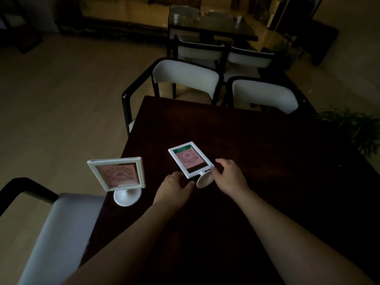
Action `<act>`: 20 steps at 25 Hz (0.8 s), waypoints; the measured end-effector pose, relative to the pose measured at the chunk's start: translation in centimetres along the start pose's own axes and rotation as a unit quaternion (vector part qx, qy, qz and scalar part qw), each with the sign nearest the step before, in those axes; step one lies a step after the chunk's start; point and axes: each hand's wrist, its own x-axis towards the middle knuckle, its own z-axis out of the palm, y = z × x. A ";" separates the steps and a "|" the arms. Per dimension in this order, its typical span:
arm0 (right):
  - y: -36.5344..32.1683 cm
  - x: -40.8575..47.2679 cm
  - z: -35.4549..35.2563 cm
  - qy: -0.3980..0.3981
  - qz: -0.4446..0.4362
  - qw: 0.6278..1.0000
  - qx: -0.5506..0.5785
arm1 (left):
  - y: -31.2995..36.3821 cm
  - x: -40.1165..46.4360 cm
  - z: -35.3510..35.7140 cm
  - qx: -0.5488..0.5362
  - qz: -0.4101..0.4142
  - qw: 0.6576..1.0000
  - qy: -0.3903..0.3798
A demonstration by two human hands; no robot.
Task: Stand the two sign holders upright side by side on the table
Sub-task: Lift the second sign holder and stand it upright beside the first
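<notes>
Two white sign holders with pink cards are on the dark table (pixel 267 161). The upright sign holder (pixel 118 175) stands on its round foot near the table's left edge. The lying sign holder (pixel 190 159) is flat on its back in the middle, its round foot pointing toward me. My right hand (pixel 230 175) touches the right side of that foot and the frame's lower corner, fingers curled around them. My left hand (pixel 174 188) rests on the table just left of the foot, fingertips close to the frame's lower left corner, holding nothing.
A white-cushioned chair (pixel 51 233) sits at the near left, touching the table's edge. Two more white chairs (pixel 185 75) (pixel 265 95) stand at the far side. A potted plant (pixel 357 128) is at the right. The room is dim.
</notes>
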 end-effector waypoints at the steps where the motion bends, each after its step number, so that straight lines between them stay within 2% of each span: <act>1: -0.1 0.8 -0.2 -0.006 0.030 0.999 0.015 | 0.4 0.6 0.6 -0.044 -0.034 0.998 -0.005; 3: 0.0 2.3 -0.2 -0.015 0.126 0.987 0.094 | 0.8 2.0 1.9 -0.162 -0.139 0.977 0.000; 4: 0.2 3.0 -0.1 -0.027 0.195 0.966 0.165 | 0.7 2.7 2.6 -0.242 -0.208 0.948 -0.002; 6: 0.6 3.6 0.0 -0.078 0.320 0.895 0.301 | 0.8 3.6 3.8 -0.394 -0.336 0.855 -0.040; 7: 0.9 3.8 0.3 -0.107 0.352 0.867 0.336 | 0.8 3.9 4.4 -0.450 -0.369 0.811 -0.058; 9: 1.5 4.1 1.1 -0.148 0.371 0.833 0.382 | 0.7 4.3 5.5 -0.510 -0.388 0.765 -0.059; 14: 2.0 3.9 2.0 -0.169 0.365 0.766 0.502 | 0.8 4.5 6.6 -0.592 -0.359 0.714 -0.101; 20: 2.9 1.7 2.2 -0.172 0.369 0.758 0.509 | 0.1 3.9 6.4 -0.560 -0.363 0.742 -0.066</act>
